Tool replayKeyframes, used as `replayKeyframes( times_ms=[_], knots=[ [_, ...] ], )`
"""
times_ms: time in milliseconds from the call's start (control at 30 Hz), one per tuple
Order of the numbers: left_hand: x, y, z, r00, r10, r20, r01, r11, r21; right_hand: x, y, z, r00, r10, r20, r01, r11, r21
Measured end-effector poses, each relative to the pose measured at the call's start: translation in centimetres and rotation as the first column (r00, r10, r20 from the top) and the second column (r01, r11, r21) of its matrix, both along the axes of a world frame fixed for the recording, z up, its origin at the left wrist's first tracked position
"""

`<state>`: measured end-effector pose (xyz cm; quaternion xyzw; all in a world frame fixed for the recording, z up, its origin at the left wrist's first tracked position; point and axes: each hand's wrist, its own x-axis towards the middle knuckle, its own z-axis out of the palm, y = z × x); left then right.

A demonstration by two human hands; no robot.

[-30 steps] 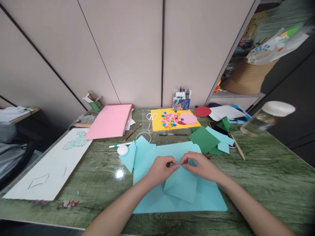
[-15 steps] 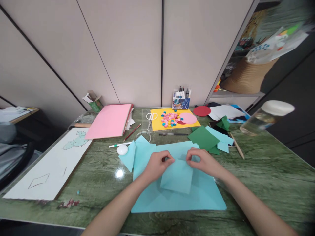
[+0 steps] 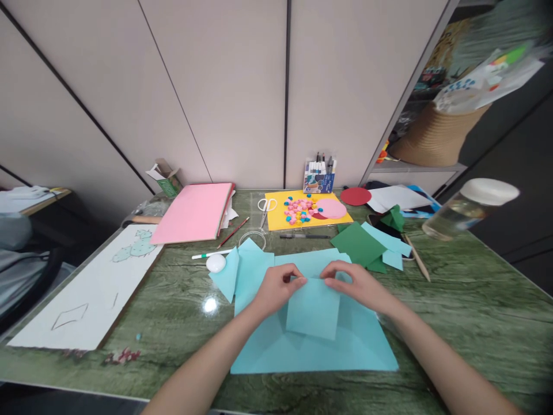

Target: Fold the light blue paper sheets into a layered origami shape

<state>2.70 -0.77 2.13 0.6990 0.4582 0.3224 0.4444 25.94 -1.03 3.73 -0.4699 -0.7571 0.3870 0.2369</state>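
A small light-blue square of paper (image 3: 314, 311) hangs between my two hands above a larger light-blue sheet (image 3: 363, 351). My left hand (image 3: 280, 286) pinches its top edge near the left corner. Close to the right corner, my right hand (image 3: 351, 283) grips the same edge between thumb and fingers. Left of the large sheet lie folded light-blue pieces (image 3: 226, 278) with a white rounded object (image 3: 215, 263) on top. Green paper (image 3: 358, 243) sits just beyond my right hand.
Behind the sheets lie scissors (image 3: 265, 208), a black pen (image 3: 305, 236) and a yellow sheet (image 3: 276, 219) bearing colourful small pieces. At left are a pink pad (image 3: 194, 213) and a drawing board (image 3: 56, 311). A lidded bottle (image 3: 453, 216) and a wooden stick (image 3: 417, 259) stand out at right.
The small square has turned slightly, its top edge now more level. My right hand has shifted a little left along that edge, nearer the left hand. The view has moved slightly.
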Motion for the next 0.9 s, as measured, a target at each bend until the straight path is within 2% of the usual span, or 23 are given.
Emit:
replayKeyframes(
  times_ms=[333,500,900],
  knots=[
    [0.7,-1.1,0.0,0.99,-0.128,0.064,0.133,0.988,-0.074,-1.4,-1.1,0.1,0.993,0.114,0.043,-0.113,0.993,-0.023],
    [1.1,-1.4,-0.4,0.989,-0.127,0.072,0.133,0.987,-0.086,-2.1,-1.5,-0.2,0.991,0.12,0.053,-0.119,0.993,-0.013],
    [-0.3,-0.2,0.6,0.988,-0.15,-0.025,0.147,0.985,-0.094,-0.3,-0.7,1.0,0.994,0.106,0.009,-0.106,0.994,-0.035]
  ],
)
